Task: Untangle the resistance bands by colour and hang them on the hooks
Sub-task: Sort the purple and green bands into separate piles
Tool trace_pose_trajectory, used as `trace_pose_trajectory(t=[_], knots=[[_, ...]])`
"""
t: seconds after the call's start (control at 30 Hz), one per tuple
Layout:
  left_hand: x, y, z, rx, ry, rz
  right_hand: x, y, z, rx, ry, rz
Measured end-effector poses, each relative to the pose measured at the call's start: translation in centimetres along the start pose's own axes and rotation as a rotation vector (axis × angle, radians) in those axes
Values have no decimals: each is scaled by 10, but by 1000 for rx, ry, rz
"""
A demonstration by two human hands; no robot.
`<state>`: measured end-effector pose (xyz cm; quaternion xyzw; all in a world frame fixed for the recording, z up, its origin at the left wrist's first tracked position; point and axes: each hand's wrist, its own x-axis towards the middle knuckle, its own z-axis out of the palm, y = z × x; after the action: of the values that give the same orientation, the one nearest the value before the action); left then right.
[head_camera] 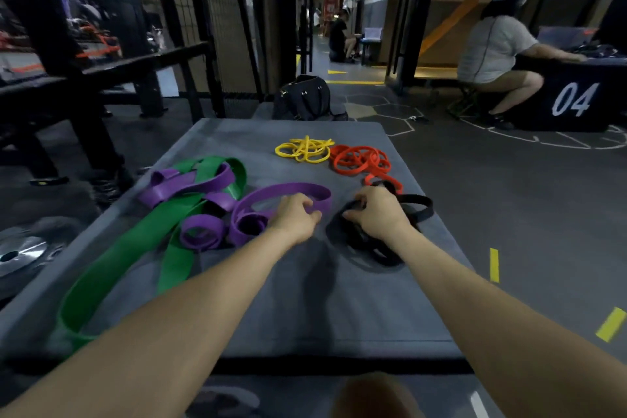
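1. A grey mat (298, 299) lies on the floor and carries all the bands.
2. The green band (112, 265) is the longest; it runs from the near left corner of the mat up to the far left, where it is tangled with the purple bands (203, 187).
3. The purple bands coil in loops from that tangle toward the mat's middle.
4. The black bands (380, 248) sit in a heap right of centre, with one loop reaching out to the right.
5. The red bands (361, 161) lie in a pile at the far right, touching the yellow bands (305, 149) just to their left.
6. The left hand (295, 217) has its fingers curled round the near edge of a purple loop.
7. The right hand (376, 214) grips a black band at the top of the heap.
8. A dark bag (305, 97) stands on the floor beyond the mat.
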<state>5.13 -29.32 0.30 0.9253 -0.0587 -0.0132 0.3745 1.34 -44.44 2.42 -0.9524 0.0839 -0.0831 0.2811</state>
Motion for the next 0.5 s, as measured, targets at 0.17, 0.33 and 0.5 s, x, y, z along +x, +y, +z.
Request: trace_pose_trajectory(t=[0.17, 0.33, 0.5], knots=[[-12, -62, -59, -16, 135, -55, -7, -68, 44, 33, -101, -88], [-28, -124, -111, 2, 203, -140, -13, -127, 95, 11, -145, -183], [-42, -170, -138, 165, 313, -232, -13, -161, 134, -104, -183, -257]])
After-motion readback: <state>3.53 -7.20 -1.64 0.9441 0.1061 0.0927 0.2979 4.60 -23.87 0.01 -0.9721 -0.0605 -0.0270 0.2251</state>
